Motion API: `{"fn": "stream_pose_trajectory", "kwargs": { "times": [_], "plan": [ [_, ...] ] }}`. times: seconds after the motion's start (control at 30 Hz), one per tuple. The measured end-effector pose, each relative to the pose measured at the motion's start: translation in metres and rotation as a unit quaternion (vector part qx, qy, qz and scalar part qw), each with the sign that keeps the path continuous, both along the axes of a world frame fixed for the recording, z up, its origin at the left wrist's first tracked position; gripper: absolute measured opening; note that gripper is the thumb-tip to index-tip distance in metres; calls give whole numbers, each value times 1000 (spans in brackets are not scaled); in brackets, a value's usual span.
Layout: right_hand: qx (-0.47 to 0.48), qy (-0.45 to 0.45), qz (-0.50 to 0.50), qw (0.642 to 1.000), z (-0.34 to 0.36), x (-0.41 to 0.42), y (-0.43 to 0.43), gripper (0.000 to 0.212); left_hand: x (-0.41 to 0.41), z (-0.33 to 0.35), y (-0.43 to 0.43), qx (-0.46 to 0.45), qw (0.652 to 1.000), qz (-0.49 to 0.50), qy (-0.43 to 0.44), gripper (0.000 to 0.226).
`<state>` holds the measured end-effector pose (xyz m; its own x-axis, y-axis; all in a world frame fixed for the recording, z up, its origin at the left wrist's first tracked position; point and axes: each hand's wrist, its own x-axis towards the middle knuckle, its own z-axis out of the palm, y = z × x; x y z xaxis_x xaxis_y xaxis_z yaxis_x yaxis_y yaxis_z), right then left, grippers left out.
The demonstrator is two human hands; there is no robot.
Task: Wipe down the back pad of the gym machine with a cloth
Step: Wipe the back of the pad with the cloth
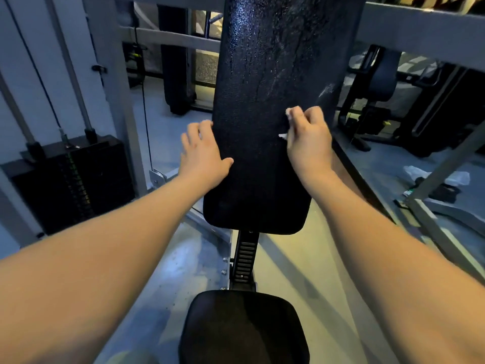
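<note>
Curled fingers (313, 114) of my right hand (308, 139) bunch a small white cloth (288, 113), likely soft and light, against the right edge of the black back pad (257, 174) at frame centre. My left hand (202, 151), fingers straight, steadies the firm-looking, grained pad's left edge.

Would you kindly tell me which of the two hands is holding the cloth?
The right hand: it grips the white cloth against the back pad, while the left hand lies flat on the pad's left edge, holding nothing.
</note>
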<state>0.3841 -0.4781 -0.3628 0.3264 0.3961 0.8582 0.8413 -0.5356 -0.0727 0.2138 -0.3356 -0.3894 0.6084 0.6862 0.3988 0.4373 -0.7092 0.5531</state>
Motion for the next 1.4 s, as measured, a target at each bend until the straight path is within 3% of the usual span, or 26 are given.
{"fn": "stream_pose_trajectory", "kwargs": {
  "times": [0.07, 0.13, 0.2, 0.27, 0.43, 0.5, 0.6, 0.67, 0.73, 0.9, 1.0, 1.1, 1.17, 1.27, 1.33, 1.4],
  "plan": [
    [-15, 30, 32, 999, -24, -18, 8, 18, 4, 13, -3, 93, 995, -18, 12, 91],
    [-101, 27, 101, 989, -51, -35, 6, 22, 11, 24, -5, 156, 986, -45, 45, 101],
    [-198, -6, 131, 972, -60, -35, -5, 32, 17, 32, -10, 181, 976, -78, 94, 111],
    [-229, -51, 111, 966, -43, -17, -18, 38, 23, 34, -17, 164, 971, -97, 143, 119],
    [-63, -48, 45, 996, 3, 22, -26, 10, 35, 27, -32, 154, 972, -57, 170, 131],
    [-41, -11, 55, 998, -14, 14, -21, 13, 38, 25, -36, 161, 971, -41, 169, 133],
    [-133, -29, 112, 984, -49, 1, -25, 23, 40, 23, -37, 176, 969, -26, 172, 133],
    [-203, -64, 129, 969, -41, 10, -35, 27, 41, 21, -38, 190, 965, -16, 177, 133],
    [-203, -82, 114, 969, -15, 25, -36, 31, 43, 20, -40, 196, 964, -7, 181, 133],
    [15, 1, 32, 999, 20, 29, -12, 11, 45, 20, -40, 209, 958, 6, 194, 131],
    [-91, -15, 131, 987, -15, 4, -9, 25, 46, 18, -39, 217, 956, 9, 197, 132],
    [-223, -99, 143, 959, -5, 16, -19, 33, 46, 17, -38, 219, 955, 15, 201, 133],
    [-170, -113, 104, 973, 22, 33, -16, 27, 47, 17, -39, 222, 955, 17, 198, 133],
    [-26, -42, 50, 998, 29, 31, -1, 17, 48, 16, -39, 222, 955, 24, 194, 133],
    [-40, -28, 87, 995, 4, 14, 5, 23, 48, 16, -39, 220, 954, 25, 200, 133],
    [-138, -63, 146, 978, -23, 1, 1, 27, 49, 16, -39, 222, 953, 27, 204, 133]
  ]
}}
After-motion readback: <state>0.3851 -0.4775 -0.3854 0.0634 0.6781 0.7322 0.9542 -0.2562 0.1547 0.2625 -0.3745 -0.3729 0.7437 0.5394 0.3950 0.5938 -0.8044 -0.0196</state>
